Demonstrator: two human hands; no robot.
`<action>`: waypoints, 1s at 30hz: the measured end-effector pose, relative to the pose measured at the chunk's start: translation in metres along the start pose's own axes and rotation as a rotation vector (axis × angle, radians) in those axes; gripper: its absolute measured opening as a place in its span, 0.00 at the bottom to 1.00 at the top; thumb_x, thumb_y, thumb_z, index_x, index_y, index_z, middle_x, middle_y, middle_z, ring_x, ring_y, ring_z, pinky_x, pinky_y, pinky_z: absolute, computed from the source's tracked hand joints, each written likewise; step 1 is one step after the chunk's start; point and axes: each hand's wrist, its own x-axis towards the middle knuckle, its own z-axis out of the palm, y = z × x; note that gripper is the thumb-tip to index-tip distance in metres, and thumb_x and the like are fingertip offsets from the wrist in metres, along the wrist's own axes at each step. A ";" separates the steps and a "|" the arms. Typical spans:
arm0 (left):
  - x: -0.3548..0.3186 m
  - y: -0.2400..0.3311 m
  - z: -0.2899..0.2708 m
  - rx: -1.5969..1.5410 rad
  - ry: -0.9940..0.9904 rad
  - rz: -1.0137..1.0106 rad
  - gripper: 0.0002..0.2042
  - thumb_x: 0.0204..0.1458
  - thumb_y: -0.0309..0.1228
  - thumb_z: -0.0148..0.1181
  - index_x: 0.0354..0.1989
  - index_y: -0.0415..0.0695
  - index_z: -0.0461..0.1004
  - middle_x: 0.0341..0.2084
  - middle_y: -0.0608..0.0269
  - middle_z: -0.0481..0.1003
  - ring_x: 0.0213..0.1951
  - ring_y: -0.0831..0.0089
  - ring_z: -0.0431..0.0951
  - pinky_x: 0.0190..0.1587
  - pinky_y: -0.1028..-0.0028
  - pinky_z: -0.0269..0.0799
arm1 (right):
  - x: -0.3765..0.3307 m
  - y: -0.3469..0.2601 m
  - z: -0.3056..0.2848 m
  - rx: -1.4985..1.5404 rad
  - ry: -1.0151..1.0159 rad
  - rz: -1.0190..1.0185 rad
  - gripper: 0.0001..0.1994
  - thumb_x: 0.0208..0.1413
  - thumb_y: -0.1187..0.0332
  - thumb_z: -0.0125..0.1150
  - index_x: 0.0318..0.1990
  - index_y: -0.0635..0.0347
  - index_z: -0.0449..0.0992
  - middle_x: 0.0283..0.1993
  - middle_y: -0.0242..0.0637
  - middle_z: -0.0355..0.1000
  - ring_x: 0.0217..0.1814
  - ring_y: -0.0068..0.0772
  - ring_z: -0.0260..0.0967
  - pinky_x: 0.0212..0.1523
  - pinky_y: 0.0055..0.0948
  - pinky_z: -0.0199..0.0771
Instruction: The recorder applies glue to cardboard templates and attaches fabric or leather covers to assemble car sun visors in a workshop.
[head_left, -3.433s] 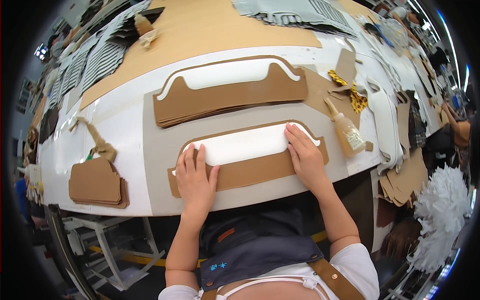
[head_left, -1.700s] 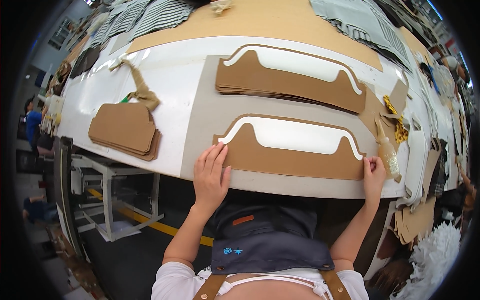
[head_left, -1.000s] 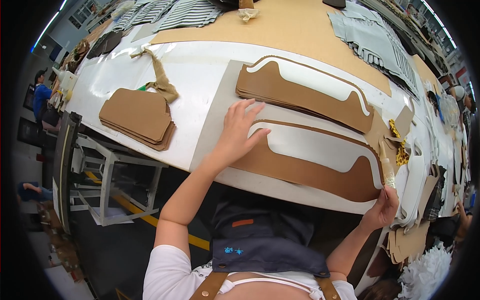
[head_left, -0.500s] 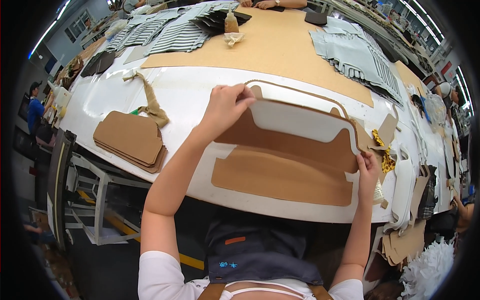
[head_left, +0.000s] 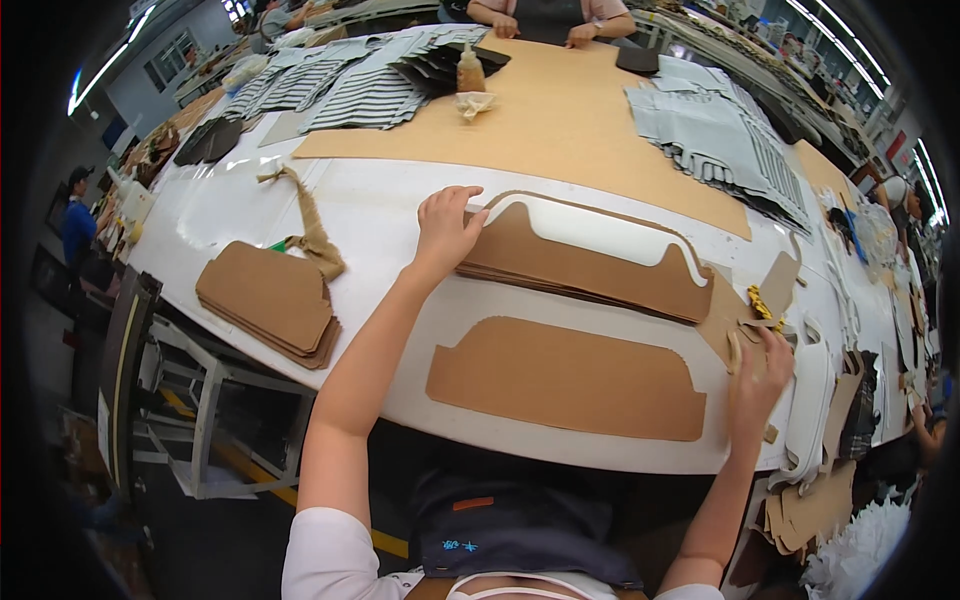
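A flat brown panel (head_left: 560, 375) with a notched, curved upper edge lies before me on the white table (head_left: 390, 395). Just beyond it is a stack of similar brown panels (head_left: 610, 272), with a white inner surface and a brown rim strip along its far side. My left hand (head_left: 446, 232) is at the stack's left end, fingers apart and gripping nothing visible. My right hand (head_left: 760, 378) reaches to the right of the stack, thumb and fingers apart, close to a yellow-and-black spotted item (head_left: 765, 304) and a grey-brown cut piece (head_left: 776, 277). The fingers partly hide what is beneath them.
At left sits another brown panel stack (head_left: 268, 300), beside a twisted tan cloth strip (head_left: 308, 225). A glue bottle (head_left: 470, 72) stands on the tan board (head_left: 560, 120), flanked by grey piece rows (head_left: 365, 95). Across the table is a person (head_left: 550, 20).
Both hands have let go of the brown-rimmed panel, which now lies on the stack. My right hand has moved right and slightly nearer me; my left hand has opened.
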 end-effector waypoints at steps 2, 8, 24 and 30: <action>-0.013 -0.013 -0.010 -0.038 0.055 -0.050 0.19 0.60 0.38 0.64 0.59 0.48 0.77 0.55 0.57 0.77 0.61 0.55 0.71 0.68 0.53 0.56 | -0.033 0.033 -0.021 -0.146 0.038 0.084 0.23 0.62 0.65 0.67 0.63 0.62 0.73 0.62 0.46 0.71 0.67 0.49 0.64 0.68 0.45 0.62; -0.043 -0.053 -0.001 -0.227 0.235 -0.148 0.16 0.60 0.27 0.60 0.57 0.45 0.77 0.55 0.56 0.77 0.59 0.55 0.74 0.63 0.58 0.66 | -0.102 0.092 -0.008 0.154 -0.041 0.499 0.33 0.63 0.60 0.70 0.71 0.62 0.63 0.66 0.50 0.65 0.67 0.48 0.64 0.68 0.47 0.63; -0.041 -0.086 0.009 -0.491 0.256 -0.222 0.12 0.63 0.22 0.55 0.53 0.39 0.80 0.47 0.57 0.82 0.49 0.68 0.81 0.55 0.69 0.76 | -0.108 0.058 -0.071 1.010 0.345 0.517 0.36 0.62 0.61 0.73 0.71 0.61 0.60 0.63 0.42 0.69 0.64 0.36 0.70 0.67 0.38 0.72; -0.043 -0.078 0.005 -0.585 0.153 -0.289 0.13 0.66 0.24 0.53 0.55 0.38 0.79 0.49 0.60 0.81 0.50 0.72 0.79 0.57 0.72 0.74 | -0.121 0.022 -0.074 0.871 0.286 0.463 0.37 0.59 0.54 0.75 0.69 0.62 0.64 0.66 0.41 0.67 0.68 0.33 0.66 0.70 0.36 0.66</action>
